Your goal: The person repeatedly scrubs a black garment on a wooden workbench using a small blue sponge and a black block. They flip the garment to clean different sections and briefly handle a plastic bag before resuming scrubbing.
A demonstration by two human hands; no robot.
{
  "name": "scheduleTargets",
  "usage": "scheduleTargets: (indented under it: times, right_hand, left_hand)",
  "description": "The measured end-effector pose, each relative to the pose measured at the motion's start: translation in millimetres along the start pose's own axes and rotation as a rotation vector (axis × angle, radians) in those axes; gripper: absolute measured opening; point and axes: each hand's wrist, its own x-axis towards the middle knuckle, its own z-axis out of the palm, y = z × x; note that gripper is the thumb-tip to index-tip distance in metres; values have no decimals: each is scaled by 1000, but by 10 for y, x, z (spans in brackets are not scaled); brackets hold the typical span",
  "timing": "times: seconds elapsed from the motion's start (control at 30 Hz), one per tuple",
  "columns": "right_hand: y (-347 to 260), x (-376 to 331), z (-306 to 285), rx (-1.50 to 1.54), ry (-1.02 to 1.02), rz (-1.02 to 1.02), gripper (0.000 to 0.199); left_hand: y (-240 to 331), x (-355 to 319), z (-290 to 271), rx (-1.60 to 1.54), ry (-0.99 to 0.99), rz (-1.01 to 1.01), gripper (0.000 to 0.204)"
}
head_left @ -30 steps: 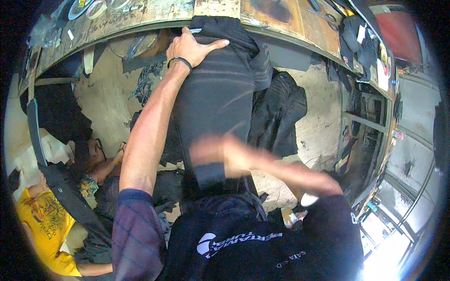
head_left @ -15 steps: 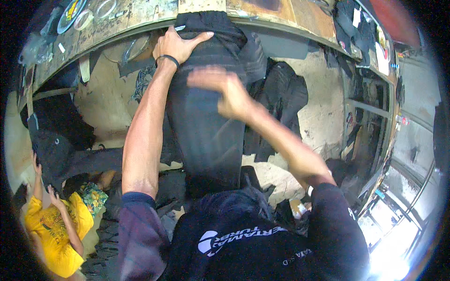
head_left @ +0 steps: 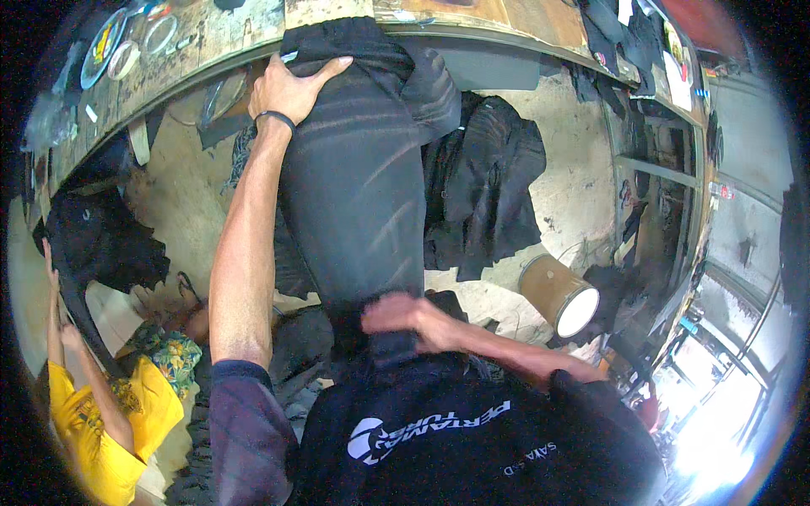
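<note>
A long dark grey trouser leg (head_left: 359, 194) lies stretched from the table edge down toward my body. Its upper part is bunched into folds on the table edge, and faint light streaks run across it. My left hand (head_left: 287, 91) presses on the upper left of the cloth, thumb spread wide to the right, palm down. Beside that thumb shows a small white piece (head_left: 289, 57) that I cannot make out. My right hand (head_left: 405, 319), smeared by motion, is over the lower end of the leg near my shirt. Its fingers are too blurred to read.
The worn wooden table (head_left: 232, 34) carries tape rolls (head_left: 125, 59) and a blue-rimmed dish (head_left: 105, 46). More dark garments (head_left: 489, 185) hang or lie on the right. A brown drum (head_left: 553, 291) stands below them. A person in yellow (head_left: 118, 422) works at the lower left.
My right hand has swept down the trouser leg from its upper part to the end near my body. My left hand keeps its place on the cloth. The brown drum has come into view.
</note>
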Motion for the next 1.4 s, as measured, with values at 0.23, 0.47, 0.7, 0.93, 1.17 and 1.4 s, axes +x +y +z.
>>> scheduleTargets:
  times: [0.23, 0.47, 0.7, 0.93, 1.17, 1.4]
  right_hand:
    - [128, -65, -141, -310, 237, -145, 78]
    - [678, -470, 385, -204, 195, -89, 74]
    - [-465, 537, -770, -274, -46, -90, 67]
    - [-32, 1113, -1191, -214, -166, -128, 65]
    - [-415, 440, 108, -262, 154, -161, 82]
    - [186, -415, 971, -244, 304, -179, 67]
  left_hand:
    - [37, -6, 20, 5, -20, 21, 126]
    - [175, -144, -98, 56, 10, -10, 135]
    - [87, -228, -150, 286, 222, 1004, 66]
    - [16, 35, -35, 342, 57, 1087, 56]
    - [3, 80, -52, 473, 93, 1060, 67]
    - [39, 90, -93, 499, 81, 1041, 65]
